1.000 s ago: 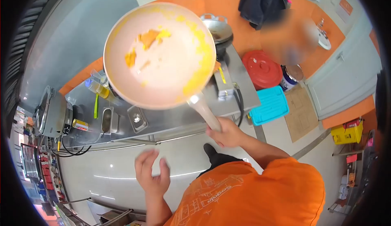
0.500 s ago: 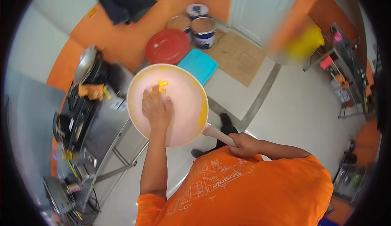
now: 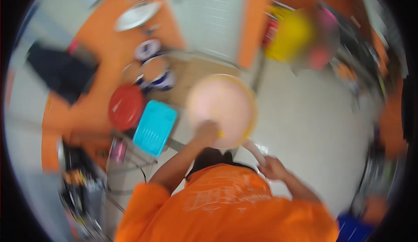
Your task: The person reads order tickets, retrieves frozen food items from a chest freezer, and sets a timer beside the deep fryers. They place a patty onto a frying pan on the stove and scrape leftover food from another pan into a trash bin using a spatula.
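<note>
A pale pink frying pan [image 3: 226, 104] is held out in front of me, with yellow residue along its rim and a yellow patch near the lower inside edge. My right hand [image 3: 273, 169] is closed around the pan's light handle [image 3: 255, 153]. Over the lower left of the pan's inside lies my left hand [image 3: 206, 132]. Motion blur smears its fingers, so I cannot make out whether they hold anything.
On the floor to the left are a red lid or basin [image 3: 126, 107], a turquoise plastic tray or lid [image 3: 155, 128] and several paint buckets [image 3: 156, 73]. A metal table with cookware [image 3: 78, 181] stands at lower left. A white door [image 3: 213, 20] is ahead, shelving [image 3: 361, 54] at right.
My view and body have turned right, so the table has shifted toward the left edge. The pan now appears lower and further right. My left hand has moved to the pan's lower inside edge.
</note>
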`<state>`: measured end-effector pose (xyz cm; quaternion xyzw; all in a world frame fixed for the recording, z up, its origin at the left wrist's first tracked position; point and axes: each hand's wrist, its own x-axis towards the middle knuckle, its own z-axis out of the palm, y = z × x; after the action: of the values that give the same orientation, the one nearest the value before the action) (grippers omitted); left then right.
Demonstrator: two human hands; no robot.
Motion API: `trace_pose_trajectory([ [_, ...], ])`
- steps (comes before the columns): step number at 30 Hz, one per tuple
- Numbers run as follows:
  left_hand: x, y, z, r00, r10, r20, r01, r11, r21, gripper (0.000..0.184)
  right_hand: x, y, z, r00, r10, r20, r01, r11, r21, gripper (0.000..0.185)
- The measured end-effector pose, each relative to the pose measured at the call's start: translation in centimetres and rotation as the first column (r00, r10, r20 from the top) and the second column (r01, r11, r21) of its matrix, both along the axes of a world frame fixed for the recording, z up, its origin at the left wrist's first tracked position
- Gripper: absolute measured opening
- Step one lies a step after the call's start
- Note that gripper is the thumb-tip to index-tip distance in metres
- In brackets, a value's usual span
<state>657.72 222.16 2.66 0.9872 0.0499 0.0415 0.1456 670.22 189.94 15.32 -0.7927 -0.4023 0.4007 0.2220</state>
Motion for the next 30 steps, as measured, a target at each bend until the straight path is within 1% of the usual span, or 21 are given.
trace_pose_trajectory([
  [1,4.5,-1.1,1.3,0.983,0.051,-0.177,-0.055,0.998,-0.021,0.019,2.0,-0.8,-1.5,0.994,-0.110,-0.017,0.109,0.992,-0.055,0.025],
  [2,8.5,-1.9,3.4,0.927,0.007,-0.376,-0.026,0.999,-0.045,0.023,3.9,-1.1,-1.6,0.951,-0.267,-0.156,0.265,0.964,-0.034,0.022],
  [3,11.6,-2.4,3.3,0.953,-0.129,-0.273,0.112,0.991,-0.078,0.027,6.0,-2.0,-3.2,0.949,-0.296,-0.106,0.302,0.952,0.051,0.018],
  [4,14.5,-2.8,3.5,0.962,-0.139,-0.235,0.111,0.986,-0.128,0.030,7.5,-1.2,-1.4,0.906,-0.398,-0.141,0.397,0.917,-0.036,0.018],
  [5,18.6,-3.6,3.9,0.962,-0.191,-0.197,0.156,0.971,-0.181,0.033,10.1,-2.2,-2.9,0.949,-0.307,0.067,0.287,0.934,0.211,0.019],
  [6,22.3,-5.0,4.1,0.936,-0.250,-0.247,0.195,0.954,-0.226,0.035,12.2,-4.3,-5.6,0.887,-0.432,-0.163,0.457,0.870,0.184,0.020],
  [7,25.9,-6.3,3.6,0.903,-0.317,-0.291,0.236,0.930,-0.281,0.038,12.0,-0.5,1.4,0.913,-0.388,0.125,0.385,0.921,0.051,0.021],
  [9,33.2,-8.6,0.4,0.852,-0.440,-0.284,0.333,0.874,-0.355,0.039,16.2,2.0,1.4,0.926,-0.363,0.103,0.367,0.930,-0.020,0.021],
  [11,37.8,-10.0,0.6,0.814,-0.477,-0.332,0.273,0.818,-0.507,0.045,20.7,3.8,1.3,0.953,-0.290,0.083,0.296,0.953,-0.068,0.021],
  [13,39.6,-11.3,1.6,0.875,-0.283,-0.394,-0.027,0.783,-0.622,0.053,24.6,4.9,1.4,0.977,-0.202,0.061,0.208,0.971,-0.116,0.021],
  [14,39.8,-11.3,3.0,0.882,-0.249,-0.400,-0.064,0.778,-0.625,0.053,26.4,5.1,1.6,0.986,-0.158,0.056,0.164,0.977,-0.139,0.021],
  [16,39.5,-10.9,5.7,0.899,-0.099,-0.426,-0.259,0.664,-0.701,0.062,29.6,6.0,1.5,0.998,-0.047,0.035,0.052,0.984,-0.170,0.022],
  [20,38.2,-10.5,6.3,0.866,0.265,-0.424,-0.499,0.510,-0.700,0.052,34.6,8.1,0.4,0.969,0.248,-0.007,-0.244,0.947,-0.209,0.022],
  [21,37.9,-10.1,5.0,0.843,0.316,-0.436,-0.538,0.473,-0.698,0.052,35.2,9.0,0.2,0.943,0.332,-0.019,-0.328,0.920,-0.213,0.022],
  [23,36.1,-9.1,0.9,0.925,0.374,-0.065,-0.351,0.779,-0.520,0.046,35.2,10.6,0.0,0.877,0.477,-0.062,-0.478,0.849,-0.228,0.022],
  [24,33.9,-9.2,0.2,0.911,0.407,-0.074,-0.384,0.767,-0.515,0.046,34.8,11.6,-0.1,0.831,0.551,-0.081,-0.554,0.802,-0.223,0.022],
  [25,29.6,-9.1,-0.1,0.716,0.693,-0.084,-0.539,0.473,-0.697,0.047,33.6,12.8,-0.8,0.771,0.630,-0.090,-0.633,0.745,-0.210,0.023],
  [26,26.6,-9.3,0.0,0.474,0.868,-0.150,-0.529,0.145,-0.836,0.048,32.6,14.0,-1.5,0.708,0.699,-0.096,-0.702,0.683,-0.204,0.023],
  [27,23.6,-9.5,0.4,0.436,0.888,-0.146,-0.537,0.127,-0.834,0.048,30.4,15.7,-2.3,0.650,0.751,-0.111,-0.754,0.620,-0.217,0.023],
  [29,15.9,-10.0,2.9,0.207,0.939,-0.275,-0.571,-0.113,-0.813,0.057,25.2,18.8,-3.8,0.498,0.852,-0.164,-0.855,0.451,-0.256,0.025],
  [30,12.6,-10.6,3.6,0.177,0.946,-0.272,-0.570,-0.127,-0.812,0.057,21.9,20.1,-4.2,0.471,0.867,-0.163,-0.870,0.425,-0.251,0.025],
])
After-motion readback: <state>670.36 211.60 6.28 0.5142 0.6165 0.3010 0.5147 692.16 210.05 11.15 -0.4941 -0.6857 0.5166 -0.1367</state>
